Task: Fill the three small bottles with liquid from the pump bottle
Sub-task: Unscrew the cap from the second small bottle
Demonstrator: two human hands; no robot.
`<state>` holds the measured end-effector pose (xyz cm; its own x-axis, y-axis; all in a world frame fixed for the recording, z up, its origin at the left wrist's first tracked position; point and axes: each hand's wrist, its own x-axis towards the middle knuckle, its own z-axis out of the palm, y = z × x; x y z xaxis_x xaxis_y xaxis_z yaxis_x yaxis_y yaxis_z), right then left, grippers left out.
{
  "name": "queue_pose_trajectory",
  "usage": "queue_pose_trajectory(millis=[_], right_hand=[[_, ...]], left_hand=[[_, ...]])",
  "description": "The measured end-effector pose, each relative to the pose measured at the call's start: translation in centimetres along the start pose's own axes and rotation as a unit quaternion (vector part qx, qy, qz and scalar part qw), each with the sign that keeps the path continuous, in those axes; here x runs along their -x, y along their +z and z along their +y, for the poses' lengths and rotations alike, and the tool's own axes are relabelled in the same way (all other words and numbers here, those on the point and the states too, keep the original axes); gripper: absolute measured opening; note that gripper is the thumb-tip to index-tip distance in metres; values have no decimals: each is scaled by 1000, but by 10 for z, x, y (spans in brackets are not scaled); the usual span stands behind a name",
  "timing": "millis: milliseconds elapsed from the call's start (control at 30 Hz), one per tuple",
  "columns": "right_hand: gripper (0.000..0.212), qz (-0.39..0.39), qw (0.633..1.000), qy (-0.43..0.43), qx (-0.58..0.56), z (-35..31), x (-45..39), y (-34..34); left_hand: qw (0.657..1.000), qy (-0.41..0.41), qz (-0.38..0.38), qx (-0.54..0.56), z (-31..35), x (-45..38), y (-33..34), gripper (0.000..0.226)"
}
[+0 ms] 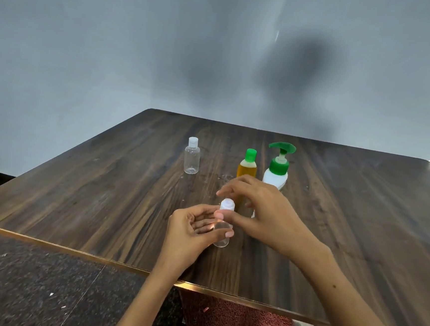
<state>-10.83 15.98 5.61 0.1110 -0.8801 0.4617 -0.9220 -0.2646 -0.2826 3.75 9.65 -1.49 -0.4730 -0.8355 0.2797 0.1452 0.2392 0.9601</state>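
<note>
Head view: left hand (192,228) is gripping a small clear bottle (222,232) nearer the viewer than the pump bottle (276,172); right hand (259,211) is pinching its white cap (227,205). Likely light, slippery; hold the body.

1. No text, brand, number or sign can be read anywhere in the view.
2. The clear small bottle (192,156) at the far left of the counter (98,178) shows no label.
3. The amber bottle (247,165) with the green cap shows no print.
4. The white pump bottle (276,172) bears no legible marking.
</note>
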Motion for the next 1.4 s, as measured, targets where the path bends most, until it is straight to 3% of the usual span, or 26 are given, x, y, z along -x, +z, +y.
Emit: queue_pose_trajectory(millis=[67, 200, 367, 433, 533, 700, 767, 867, 967, 1033, 1167, 1400], right_hand=[[18, 10, 999, 4, 51, -1, -1, 4], [24, -24, 999, -14, -16, 1, -1, -5], [25, -30, 992, 13, 124, -5, -1, 0], [20, -57, 995, 3, 84, -4, -5, -4], [36, -91, 995, -10, 24, -2, -8, -13], [37, -78, 980, 7, 180, -6, -9, -2], [26, -98, 983, -10, 154, -8, -12, -5], [34, -119, 989, -16, 85, -8, -11, -13], [40, -101, 984, 5, 146, -10, -10, -9], [32, -98, 981, -1, 170, -10, -11, -5], [20, -110, 990, -12, 88, -8, -17, -13], [24, -122, 989, -76, 29, -4, -15, -21]], left_hand=[[1000, 3, -2, -1, 0, 0, 0, 40], [1000, 8, -4, -14, 0, -1, 0, 41], [1000, 13, -4, -21, 0, 0, -1, 40], [1000, 11, -2, -19, 1, 0, 0, 40], [1000, 9, 0, -18, 1, 0, 0, 41], [1000, 10, -3, -18, 2, 1, 1, 39], [1000, 7, -2, -17, 3, 1, 1, 38], [1000, 7, -3, -17, 3, 1, 1, 40], [1000, 7, 5, -21, 5, 2, 2, 40], [1000, 7, 8, -24, 6, 3, 2, 41], [1000, 10, 2, -25, 7, 2, 3, 39], [999, 12, 1, -33, 3, 1, 1, 39]])
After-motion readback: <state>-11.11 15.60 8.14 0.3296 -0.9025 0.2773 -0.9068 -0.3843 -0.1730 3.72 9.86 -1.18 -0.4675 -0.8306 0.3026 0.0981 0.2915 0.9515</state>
